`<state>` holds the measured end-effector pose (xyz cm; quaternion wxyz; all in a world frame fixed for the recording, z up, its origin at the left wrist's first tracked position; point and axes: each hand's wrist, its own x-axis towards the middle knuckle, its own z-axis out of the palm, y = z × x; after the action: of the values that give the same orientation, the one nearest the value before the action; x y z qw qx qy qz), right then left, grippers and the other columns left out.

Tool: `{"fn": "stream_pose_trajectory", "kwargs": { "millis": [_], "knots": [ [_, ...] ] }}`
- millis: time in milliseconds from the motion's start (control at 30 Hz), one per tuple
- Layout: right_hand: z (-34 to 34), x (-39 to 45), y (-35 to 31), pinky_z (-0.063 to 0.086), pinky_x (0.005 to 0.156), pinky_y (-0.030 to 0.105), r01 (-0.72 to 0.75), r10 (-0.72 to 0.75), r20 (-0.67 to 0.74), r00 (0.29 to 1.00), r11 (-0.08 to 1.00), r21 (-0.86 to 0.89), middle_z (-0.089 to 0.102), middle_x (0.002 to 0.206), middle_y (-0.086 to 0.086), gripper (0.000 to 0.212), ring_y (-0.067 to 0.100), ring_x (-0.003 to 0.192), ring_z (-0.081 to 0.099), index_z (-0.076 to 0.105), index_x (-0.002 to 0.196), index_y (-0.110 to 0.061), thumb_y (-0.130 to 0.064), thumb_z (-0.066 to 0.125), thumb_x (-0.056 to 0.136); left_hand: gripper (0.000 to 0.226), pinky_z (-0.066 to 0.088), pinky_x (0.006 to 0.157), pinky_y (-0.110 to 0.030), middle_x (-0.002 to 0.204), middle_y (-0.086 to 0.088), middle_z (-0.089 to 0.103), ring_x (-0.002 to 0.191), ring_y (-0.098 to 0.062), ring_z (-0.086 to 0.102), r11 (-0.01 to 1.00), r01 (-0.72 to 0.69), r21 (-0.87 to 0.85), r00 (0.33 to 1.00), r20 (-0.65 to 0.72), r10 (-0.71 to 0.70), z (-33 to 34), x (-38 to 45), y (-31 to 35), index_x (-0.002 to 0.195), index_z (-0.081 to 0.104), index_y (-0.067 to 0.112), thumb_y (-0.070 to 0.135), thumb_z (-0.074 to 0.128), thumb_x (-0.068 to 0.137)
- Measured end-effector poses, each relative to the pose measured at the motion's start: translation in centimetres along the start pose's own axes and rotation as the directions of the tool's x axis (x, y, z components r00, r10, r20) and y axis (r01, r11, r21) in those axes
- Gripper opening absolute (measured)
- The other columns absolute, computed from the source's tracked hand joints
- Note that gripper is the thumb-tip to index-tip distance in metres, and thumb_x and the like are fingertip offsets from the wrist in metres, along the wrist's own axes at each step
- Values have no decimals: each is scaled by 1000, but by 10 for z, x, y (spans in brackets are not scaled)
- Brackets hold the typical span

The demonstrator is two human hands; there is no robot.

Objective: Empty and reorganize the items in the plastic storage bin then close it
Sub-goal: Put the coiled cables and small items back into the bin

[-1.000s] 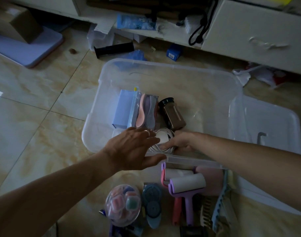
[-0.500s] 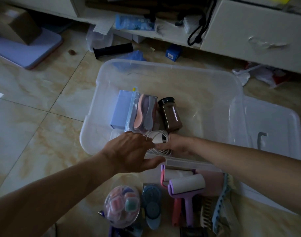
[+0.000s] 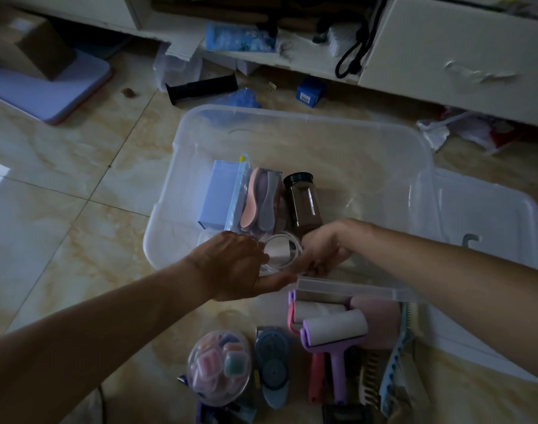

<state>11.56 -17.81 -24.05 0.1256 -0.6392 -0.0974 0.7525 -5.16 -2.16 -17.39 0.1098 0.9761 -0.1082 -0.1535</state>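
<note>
At the near wall of the clear storage bin [image 3: 292,123], both hands meet on a coiled white cable [image 3: 281,250] — left hand [image 3: 231,267] loosely cupped at nine o'clock, right hand [image 3: 322,252] pinching at three. Best to seat the coil flat beside the brown jar [image 3: 302,206].

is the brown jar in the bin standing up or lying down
Lying down. The brown jar rests on its side on the bin floor, black cap pointing away toward the far wall, beside the pouch of spoons.

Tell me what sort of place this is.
Probably a room in a home: glossy marble-look floor tiles, a low white cabinet with a cluttered shelf, and household odds like lint rollers beside a clear storage bin.
</note>
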Motion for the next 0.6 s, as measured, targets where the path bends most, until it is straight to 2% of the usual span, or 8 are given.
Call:
{"fn": "stream_pose_trajectory", "kwargs": {
  "millis": [100, 200, 267, 367, 400, 500, 533, 600],
  "knots": [
    [9, 16, 3, 45, 55, 22, 7, -22, -152, 988, 995, -98, 64, 81, 4, 24, 10, 63, 56, 71, 99, -9, -25, 81, 84, 107, 55, 75, -33, 94, 2, 71, 80, -11, 67, 999, -3, 54, 1000, -30, 5, 2, 1, 0, 102, 72, 18, 87, -7, 80],
    [16, 27, 5, 49, 52, 25, 21, -96, -335, 938, 976, -219, 63, 76, 5, 31, 12, 58, 57, 68, 103, -6, -25, 82, 82, 107, 55, 82, -35, 105, 0, 73, 92, -13, 68, 998, -7, 56, 999, -41, 9, 2, 0, 1, 107, 71, 17, 87, -6, 81],
    [20, 28, 4, 52, 53, 28, 8, -145, -419, 897, 950, -311, 65, 76, 5, 46, 15, 59, 61, 64, 108, -5, -31, 85, 77, 106, 55, 85, -35, 109, 0, 72, 96, -13, 68, 998, -15, 68, 998, -55, 19, 1, -1, 1, 109, 71, 17, 86, -5, 82],
    [27, 24, -4, 50, 51, 26, -145, -156, -544, 825, 871, -469, 64, 78, 4, 62, 15, 59, 60, 53, 110, -8, -45, 86, 73, 108, 54, 88, -36, 113, -1, 71, 103, -14, 67, 998, -12, 63, 999, -34, 14, 0, -1, 2, 112, 70, 18, 87, -7, 80],
    [27, 22, -6, 50, 52, 26, -180, -110, -536, 837, 869, -460, 64, 78, 4, 60, 15, 60, 60, 53, 107, -9, -46, 86, 73, 109, 54, 88, -37, 114, -1, 71, 103, -14, 67, 998, -12, 59, 1000, -27, 13, 0, -1, 2, 112, 69, 18, 88, -7, 80],
    [14, -7, -19, 53, 53, 26, -243, 123, -351, 928, 915, -322, 64, 84, 10, 41, 20, 67, 62, 60, 91, -9, -41, 83, 80, 109, 55, 87, -36, 114, 0, 71, 101, -14, 67, 999, -2, 37, 1000, -28, 3, 1, 0, 1, 112, 69, 18, 90, -6, 78],
    [4, -23, -23, 56, 54, 27, -260, 178, -304, 936, 931, -257, 65, 92, 16, 42, 24, 72, 66, 61, 95, -5, -37, 84, 79, 109, 55, 87, -36, 113, 0, 71, 101, -14, 67, 1000, 5, 31, 999, -32, -4, 1, -1, 1, 112, 69, 19, 90, -6, 77],
    [-17, -49, -25, 63, 68, 34, -277, 224, -307, 925, 950, -142, 65, 116, 28, 64, 31, 80, 74, 56, 117, 4, -35, 86, 77, 107, 54, 87, -36, 112, 0, 71, 100, -14, 67, 999, 6, 39, 999, -47, -5, 3, -1, 0, 110, 69, 19, 90, -4, 78]
  ]
}}
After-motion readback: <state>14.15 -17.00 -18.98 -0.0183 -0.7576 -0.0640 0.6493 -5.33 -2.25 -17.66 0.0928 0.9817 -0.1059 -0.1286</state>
